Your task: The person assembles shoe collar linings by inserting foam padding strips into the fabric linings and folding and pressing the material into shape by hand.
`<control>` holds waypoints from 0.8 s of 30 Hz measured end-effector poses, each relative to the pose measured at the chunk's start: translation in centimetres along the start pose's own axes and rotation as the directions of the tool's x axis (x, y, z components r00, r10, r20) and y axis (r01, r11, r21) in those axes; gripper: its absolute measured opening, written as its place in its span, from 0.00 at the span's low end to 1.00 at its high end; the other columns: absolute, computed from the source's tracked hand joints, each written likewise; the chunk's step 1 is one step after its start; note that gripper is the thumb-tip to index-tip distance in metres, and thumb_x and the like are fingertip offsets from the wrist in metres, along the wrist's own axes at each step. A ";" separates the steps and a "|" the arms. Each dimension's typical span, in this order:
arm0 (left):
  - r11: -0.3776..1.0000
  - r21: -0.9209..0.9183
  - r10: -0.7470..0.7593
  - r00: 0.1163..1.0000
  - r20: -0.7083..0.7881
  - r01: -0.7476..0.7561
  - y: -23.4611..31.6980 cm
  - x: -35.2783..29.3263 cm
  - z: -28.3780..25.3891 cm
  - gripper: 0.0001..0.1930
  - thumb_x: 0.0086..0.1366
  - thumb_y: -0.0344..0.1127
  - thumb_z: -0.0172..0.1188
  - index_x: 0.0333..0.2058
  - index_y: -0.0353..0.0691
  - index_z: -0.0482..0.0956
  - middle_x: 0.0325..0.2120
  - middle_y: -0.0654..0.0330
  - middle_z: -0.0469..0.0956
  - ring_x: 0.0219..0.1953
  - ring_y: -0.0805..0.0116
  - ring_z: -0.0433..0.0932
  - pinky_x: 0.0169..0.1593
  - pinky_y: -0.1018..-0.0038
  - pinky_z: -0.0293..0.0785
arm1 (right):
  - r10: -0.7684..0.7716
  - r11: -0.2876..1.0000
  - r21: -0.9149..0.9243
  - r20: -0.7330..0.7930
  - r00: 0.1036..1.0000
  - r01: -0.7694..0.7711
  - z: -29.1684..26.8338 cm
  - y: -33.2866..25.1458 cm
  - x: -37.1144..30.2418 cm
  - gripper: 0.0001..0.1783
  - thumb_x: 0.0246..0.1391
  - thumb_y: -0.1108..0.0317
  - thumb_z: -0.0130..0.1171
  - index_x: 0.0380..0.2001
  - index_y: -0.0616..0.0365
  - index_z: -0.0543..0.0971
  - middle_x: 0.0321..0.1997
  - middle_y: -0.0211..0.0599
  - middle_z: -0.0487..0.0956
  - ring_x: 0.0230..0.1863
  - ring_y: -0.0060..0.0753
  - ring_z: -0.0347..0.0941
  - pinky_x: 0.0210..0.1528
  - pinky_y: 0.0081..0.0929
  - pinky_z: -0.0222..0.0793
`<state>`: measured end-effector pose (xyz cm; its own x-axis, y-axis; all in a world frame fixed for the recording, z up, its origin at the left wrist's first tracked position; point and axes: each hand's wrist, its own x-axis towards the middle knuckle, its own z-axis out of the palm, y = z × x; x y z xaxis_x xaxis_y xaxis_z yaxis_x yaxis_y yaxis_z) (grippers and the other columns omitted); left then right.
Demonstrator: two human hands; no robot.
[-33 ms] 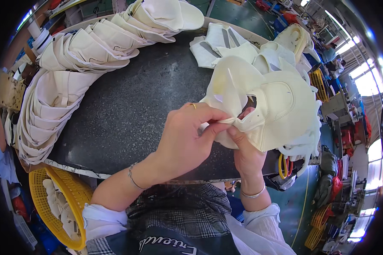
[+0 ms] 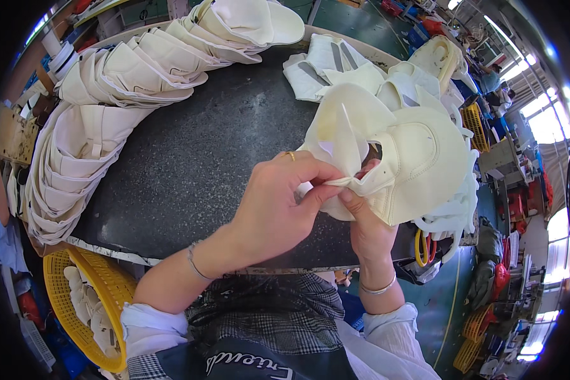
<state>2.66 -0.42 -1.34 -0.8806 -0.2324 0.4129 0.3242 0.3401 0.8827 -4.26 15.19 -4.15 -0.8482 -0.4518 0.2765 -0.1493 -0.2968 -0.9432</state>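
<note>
My left hand (image 2: 275,206) and my right hand (image 2: 364,225) meet over the near edge of a dark speckled table (image 2: 190,158). Both pinch a fold at the lower edge of a cream shoe upper (image 2: 415,149), which is held up off the table. The thumb and fingers of my left hand squeeze the fold from the left. My right hand comes from below, its fingers partly hidden under the cream piece. A loose flap of the same upper stands up above my left hand.
Several more cream uppers (image 2: 95,139) overlap in a long arc along the table's left and far edges. Flat cream pieces (image 2: 326,63) lie at the far right. A yellow basket (image 2: 60,297) holds parts at lower left. Yellow-handled scissors (image 2: 421,247) hang at the table's right edge.
</note>
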 end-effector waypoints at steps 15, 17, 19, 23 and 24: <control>0.967 -0.014 -0.209 0.830 0.517 0.253 -5.8 1.8 -6.5 0.30 0.52 0.29 0.67 0.55 0.36 0.69 0.49 0.55 0.75 0.53 0.62 0.73 0.62 0.65 0.63 | 0.162 0.889 -0.436 0.583 0.796 0.138 -2.4 -0.7 2.7 0.30 0.48 0.80 0.55 0.56 0.71 0.63 0.56 0.53 0.72 0.61 0.45 0.68 0.68 0.37 0.55; 0.935 0.099 -0.327 0.721 0.611 0.341 -4.6 1.9 -6.8 0.38 0.49 0.28 0.69 0.59 0.36 0.63 0.52 0.54 0.72 0.57 0.61 0.70 0.64 0.67 0.60 | 0.141 0.636 -0.549 0.774 0.617 0.542 -1.9 0.8 3.5 0.29 0.51 0.70 0.59 0.55 0.71 0.65 0.56 0.55 0.72 0.61 0.48 0.67 0.67 0.40 0.57; 0.913 0.097 -0.365 0.687 0.628 0.396 -6.1 0.0 -8.4 0.42 0.47 0.26 0.68 0.62 0.36 0.59 0.52 0.52 0.71 0.57 0.61 0.69 0.64 0.69 0.59 | 0.152 0.494 -0.545 0.822 0.550 0.678 -2.2 1.8 3.8 0.32 0.52 0.58 0.61 0.54 0.71 0.68 0.56 0.57 0.71 0.60 0.50 0.66 0.67 0.43 0.58; 0.900 0.429 -0.310 0.803 0.509 0.076 -6.3 -3.3 -9.6 0.42 0.49 0.22 0.64 0.64 0.36 0.55 0.47 0.52 0.74 0.53 0.62 0.72 0.60 0.71 0.64 | 0.112 0.376 -0.527 0.842 0.528 0.762 -1.8 1.8 2.9 0.34 0.48 0.50 0.63 0.48 0.70 0.74 0.52 0.54 0.75 0.59 0.46 0.69 0.65 0.41 0.60; 0.936 0.335 -0.269 0.833 0.483 0.108 -5.8 -3.3 -9.6 0.38 0.50 0.19 0.60 0.62 0.36 0.59 0.46 0.52 0.75 0.53 0.62 0.73 0.58 0.70 0.65 | 0.086 0.292 -0.544 0.834 0.545 0.786 -1.3 1.8 2.5 0.34 0.46 0.48 0.63 0.46 0.71 0.75 0.51 0.55 0.76 0.58 0.46 0.70 0.63 0.41 0.62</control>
<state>7.01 -10.41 -5.65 -0.9880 0.1548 -0.0019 0.0922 0.5985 0.7958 -7.33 14.59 -5.35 -0.0515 -0.9735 0.2228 -0.9873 0.0160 -0.1581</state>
